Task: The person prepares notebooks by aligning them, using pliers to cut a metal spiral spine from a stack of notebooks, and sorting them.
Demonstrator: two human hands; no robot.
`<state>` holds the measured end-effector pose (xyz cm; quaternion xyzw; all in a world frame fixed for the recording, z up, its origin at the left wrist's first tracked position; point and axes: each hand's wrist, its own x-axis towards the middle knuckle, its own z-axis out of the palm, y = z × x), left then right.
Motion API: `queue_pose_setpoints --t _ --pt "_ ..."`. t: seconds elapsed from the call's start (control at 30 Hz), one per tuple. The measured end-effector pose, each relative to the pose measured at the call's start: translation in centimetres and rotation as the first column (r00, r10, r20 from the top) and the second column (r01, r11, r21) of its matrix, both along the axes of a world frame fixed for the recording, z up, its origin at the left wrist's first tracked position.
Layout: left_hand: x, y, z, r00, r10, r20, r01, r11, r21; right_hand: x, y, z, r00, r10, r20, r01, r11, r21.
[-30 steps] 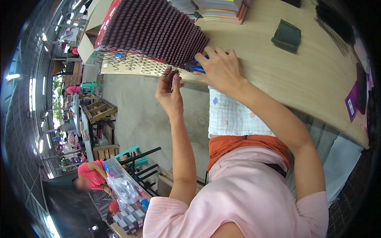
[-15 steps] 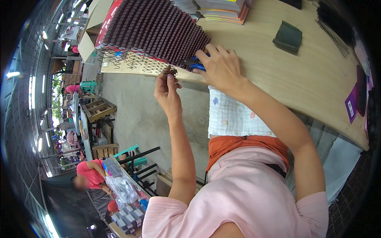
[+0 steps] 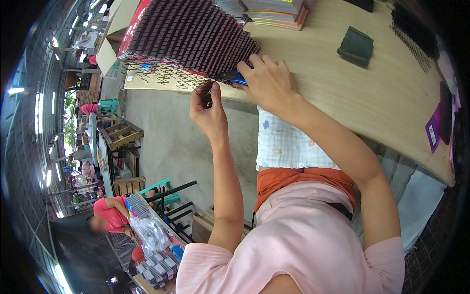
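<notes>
A tall stack of wire-bound books (image 3: 188, 36) stands at the table's edge, its brown binding loops facing me. Zigzag wire ends (image 3: 164, 73) stick out from the lower side of the stack. Close to the stack's lower right corner, my right hand (image 3: 271, 85) is closed round blue-handled pliers (image 3: 239, 81). The pliers' jaws are at the wire, partly hidden by the loops. Just below them, my left hand (image 3: 213, 115) pinches a small bunch of brown wire pieces (image 3: 206, 99) between thumb and fingers.
The wooden table (image 3: 323, 68) carries another stack of books (image 3: 276, 12), a dark green folded piece (image 3: 356, 47) and black wire strips (image 3: 413, 41) at the far right. An open cardboard box (image 3: 108, 54) is left of the stack. A co-worker in pink (image 3: 111, 215) sits lower left.
My left hand has shifted slightly up towards the stack, its thumb now raised higher beside the wire pieces. My right hand has moved a little left, and less of the blue handles shows.
</notes>
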<state>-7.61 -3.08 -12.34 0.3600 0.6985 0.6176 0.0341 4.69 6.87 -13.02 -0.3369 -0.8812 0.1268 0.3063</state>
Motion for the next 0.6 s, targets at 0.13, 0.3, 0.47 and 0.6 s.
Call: queue_pose_setpoints --t 0.13,0.3,0.47,0.6 --pt "-0.2 0.2 -0.1 0.999 0.033 -0.007 -0.033 0.999 0.011 -0.1 0.9 -0.2 0.996 0.058 0.064 -0.051 0.993 -0.103" --pt "-0.4 -0.2 -0.3 0.999 0.031 -0.031 -0.031 0.999 -0.022 1.1 -0.5 0.6 0.994 -0.018 -0.111 0.022 0.999 0.034" --pt "0.3 -0.3 0.3 0.997 0.042 -0.059 -0.041 0.999 0.019 0.6 -0.9 1.3 0.993 0.001 -0.120 0.006 0.998 0.058" --pt "0.4 -0.3 0.4 0.997 0.045 -0.062 -0.042 0.999 0.034 0.1 -1.1 1.5 0.995 0.005 -0.099 0.000 0.998 0.056"
